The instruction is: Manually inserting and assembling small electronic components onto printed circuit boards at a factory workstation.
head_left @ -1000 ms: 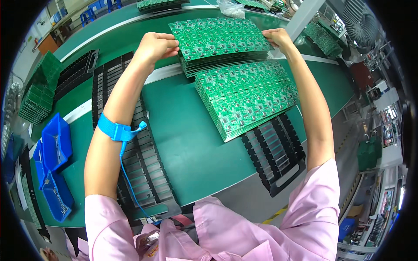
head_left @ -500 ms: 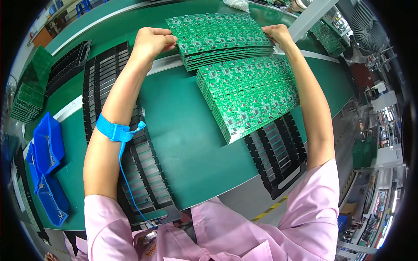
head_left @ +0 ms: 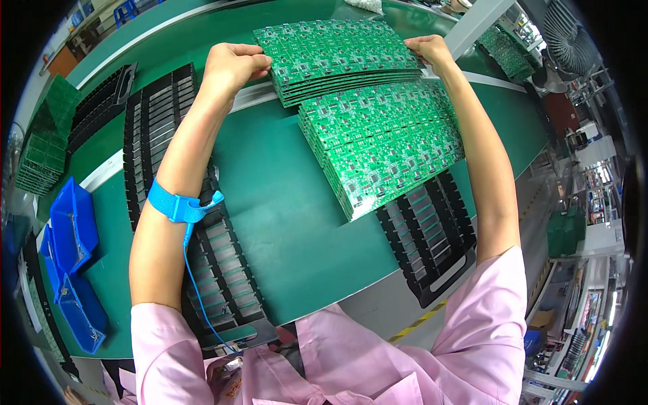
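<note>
My left hand pinches the left end of a green circuit board at the top of the far stack. At the board's right end, my right hand grips its edge between thumb and fingers. Several more boards lie under it, and whether the top one is lifted off them I cannot tell. A second stack of circuit boards sits nearer to me, its top face full of small parts. Round my left forearm is a blue wrist strap with a thin cord running down.
Black slotted racks stand left of the stacks, beneath the near stack's front corner, and farther back. Blue bins sit at the table's left, below upright green boards. A grey post rises behind my right hand.
The whole view has shifted slightly. Both hands keep their hold on the two ends of the top circuit board, which has hardly moved.
</note>
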Tool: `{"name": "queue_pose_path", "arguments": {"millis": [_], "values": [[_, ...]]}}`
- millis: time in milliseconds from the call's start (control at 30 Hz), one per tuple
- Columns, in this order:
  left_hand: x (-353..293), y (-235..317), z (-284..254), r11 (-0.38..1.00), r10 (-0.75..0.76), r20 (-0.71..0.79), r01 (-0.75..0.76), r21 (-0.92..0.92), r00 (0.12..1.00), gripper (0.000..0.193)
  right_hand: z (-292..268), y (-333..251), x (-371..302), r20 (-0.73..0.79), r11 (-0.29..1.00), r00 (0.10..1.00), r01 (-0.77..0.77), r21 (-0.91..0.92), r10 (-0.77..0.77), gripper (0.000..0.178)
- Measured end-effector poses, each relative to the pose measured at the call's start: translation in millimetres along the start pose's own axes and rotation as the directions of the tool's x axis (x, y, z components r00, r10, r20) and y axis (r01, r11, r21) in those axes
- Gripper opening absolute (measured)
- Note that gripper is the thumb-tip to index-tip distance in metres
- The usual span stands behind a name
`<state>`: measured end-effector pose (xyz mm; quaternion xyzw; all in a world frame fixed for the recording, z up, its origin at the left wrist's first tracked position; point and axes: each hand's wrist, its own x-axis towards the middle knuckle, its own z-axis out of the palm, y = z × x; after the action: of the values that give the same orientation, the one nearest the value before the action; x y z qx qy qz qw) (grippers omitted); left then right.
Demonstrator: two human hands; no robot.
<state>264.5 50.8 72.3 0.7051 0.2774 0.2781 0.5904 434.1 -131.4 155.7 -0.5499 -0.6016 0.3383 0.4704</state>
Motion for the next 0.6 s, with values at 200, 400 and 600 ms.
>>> {"name": "queue_pose_path", "arguments": {"millis": [200,400,600], "values": [[13,10,19,0.999,0.021,0.015,-0.022,0.044,1.0,0.021,-10,-12,-11,0.065,0.996,0.995,0.076,0.049,-0.079,0.021],[48,18,68,0.85,0.291,0.254,-0.371,0.373,0.922,0.02,-55,-14,-69,-0.187,0.983,0.969,0.144,-0.111,-0.163,0.021],[-11,34,72,0.97,0.243,0.037,-0.243,0.004,0.969,0.027,-89,-26,-113,-0.531,0.959,0.832,0.008,-0.283,-0.163,0.022]]}}
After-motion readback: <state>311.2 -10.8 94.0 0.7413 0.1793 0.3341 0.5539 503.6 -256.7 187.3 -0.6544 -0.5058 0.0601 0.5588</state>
